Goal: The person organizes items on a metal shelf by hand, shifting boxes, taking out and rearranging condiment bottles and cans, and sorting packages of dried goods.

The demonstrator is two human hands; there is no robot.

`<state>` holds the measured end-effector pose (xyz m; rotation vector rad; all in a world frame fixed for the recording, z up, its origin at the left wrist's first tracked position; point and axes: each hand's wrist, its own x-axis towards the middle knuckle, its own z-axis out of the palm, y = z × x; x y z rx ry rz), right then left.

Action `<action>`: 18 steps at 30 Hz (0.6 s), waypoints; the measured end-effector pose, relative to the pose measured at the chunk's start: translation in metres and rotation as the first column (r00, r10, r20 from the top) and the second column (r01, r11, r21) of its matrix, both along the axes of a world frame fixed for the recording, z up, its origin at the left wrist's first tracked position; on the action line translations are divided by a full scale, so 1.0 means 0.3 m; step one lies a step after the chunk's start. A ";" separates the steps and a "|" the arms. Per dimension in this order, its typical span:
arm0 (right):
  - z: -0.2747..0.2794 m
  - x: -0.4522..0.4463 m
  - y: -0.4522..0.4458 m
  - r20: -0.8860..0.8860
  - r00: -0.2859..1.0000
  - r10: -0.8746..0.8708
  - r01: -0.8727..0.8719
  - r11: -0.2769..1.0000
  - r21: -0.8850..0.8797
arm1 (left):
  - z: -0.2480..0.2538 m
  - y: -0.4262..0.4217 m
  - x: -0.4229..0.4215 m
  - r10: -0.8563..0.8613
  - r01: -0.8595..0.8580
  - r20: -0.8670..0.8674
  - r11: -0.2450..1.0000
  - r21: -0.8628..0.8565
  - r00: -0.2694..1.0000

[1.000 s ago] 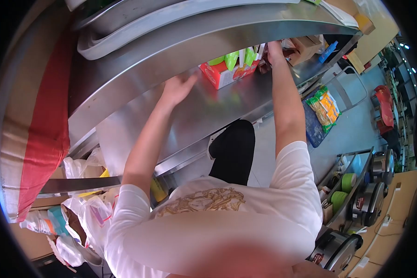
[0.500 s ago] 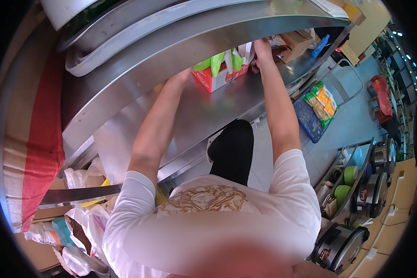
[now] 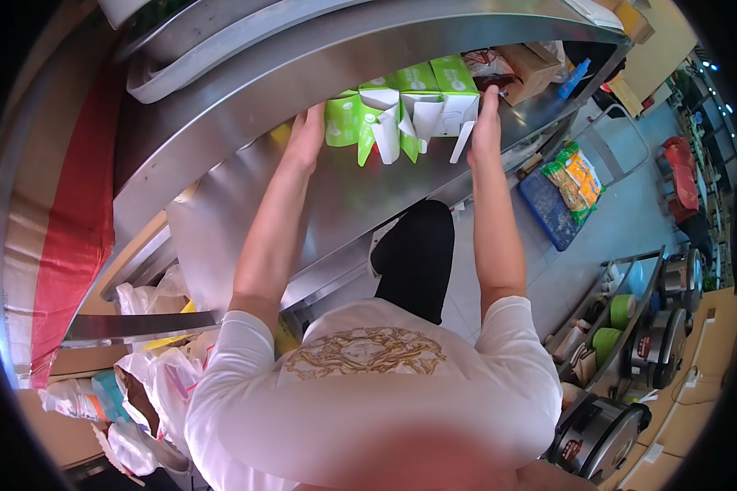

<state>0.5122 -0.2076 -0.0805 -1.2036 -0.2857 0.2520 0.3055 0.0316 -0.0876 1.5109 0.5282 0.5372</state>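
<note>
Several green and white cartons (image 3: 418, 79) stand side by side at the steel shelf, their top flaps torn open and hanging toward me. A sliver of red (image 3: 376, 153) shows beneath the flaps; most of what lies below them is hidden. My left hand (image 3: 306, 137) is against the left end of the row, its fingers partly behind the cartons. At the right end my right hand (image 3: 486, 127) presses with fingers upright along the carton's side. Between them the two hands grip the row.
A steel upper shelf (image 3: 246, 106) carrying pans overhangs the steel counter (image 3: 344, 196). Right of my hand stands a brown cardboard box (image 3: 531, 72) and a blue bottle (image 3: 577, 78). A blue trolley (image 3: 553, 209) holds a yellow-green bag (image 3: 576, 182). Pressure cookers (image 3: 657, 344) line the right.
The green cartons have come forward and up from under the upper shelf, tipping toward me. Both hands have drawn back with them, and the red box below is now mostly covered.
</note>
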 end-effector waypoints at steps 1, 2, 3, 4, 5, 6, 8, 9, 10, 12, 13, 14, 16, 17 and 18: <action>-0.021 0.025 -0.008 -0.017 1.000 0.017 -0.016 0.999 0.043 | 0.013 -0.013 -0.005 0.016 -0.016 0.005 1.000 -0.007 1.000; -0.049 0.062 -0.016 -0.050 0.997 0.060 -0.055 0.994 0.099 | 0.031 -0.031 -0.003 0.033 -0.033 0.011 0.999 -0.014 0.999; -0.065 0.091 -0.014 -0.046 0.997 0.065 -0.061 0.994 0.086 | 0.043 -0.042 -0.003 0.052 -0.052 0.017 0.998 -0.021 0.998; -0.079 0.117 -0.009 -0.043 0.997 0.071 -0.068 0.995 0.073 | 0.046 -0.041 -0.003 0.047 -0.047 0.004 0.998 -0.035 0.999; -0.097 0.137 0.000 -0.040 0.996 0.078 -0.076 0.995 0.059 | 0.050 -0.034 0.000 0.042 -0.042 -0.010 0.998 -0.050 0.999; -0.110 0.143 0.015 -0.036 0.993 0.113 -0.107 0.985 0.133 | 0.059 -0.028 0.003 0.037 -0.038 -0.020 0.997 -0.065 0.999; -0.131 0.160 0.027 -0.093 0.972 0.214 -0.186 0.952 0.242 | 0.073 -0.023 0.003 -0.013 0.009 -0.054 0.997 -0.075 0.998; -0.134 0.161 0.032 -0.118 0.956 0.267 -0.223 0.929 0.295 | 0.077 -0.023 0.001 -0.037 0.031 -0.070 0.996 -0.083 0.997; -0.136 0.171 0.037 -0.228 0.936 0.270 -0.190 0.928 0.321 | 0.075 -0.020 0.004 -0.038 0.030 -0.076 0.994 -0.106 0.996; -0.163 0.190 0.039 -0.293 0.901 0.319 -0.203 0.909 0.364 | 0.066 -0.012 0.016 -0.038 0.025 -0.082 0.988 -0.149 0.996; -0.175 0.195 0.050 -0.324 0.881 0.343 -0.208 0.899 0.385 | 0.054 -0.015 0.019 -0.018 0.008 -0.060 0.986 -0.164 0.998; -0.188 0.199 0.060 -0.318 0.892 0.323 -0.206 0.914 0.350 | 0.042 -0.019 0.029 0.002 -0.008 -0.035 0.984 -0.179 0.999; -0.182 0.188 0.079 -0.308 0.879 0.364 -0.238 0.895 0.378 | 0.031 -0.026 0.046 -0.002 0.008 0.027 0.974 -0.224 1.000; -0.184 0.179 0.082 -0.306 0.872 0.382 -0.251 0.885 0.391 | 0.025 -0.027 0.052 -0.024 0.039 0.064 0.966 -0.254 0.998; -0.159 0.149 0.083 -0.317 0.870 0.377 -0.241 0.887 0.394 | 0.038 -0.038 0.049 -0.044 0.071 0.101 0.957 -0.282 0.994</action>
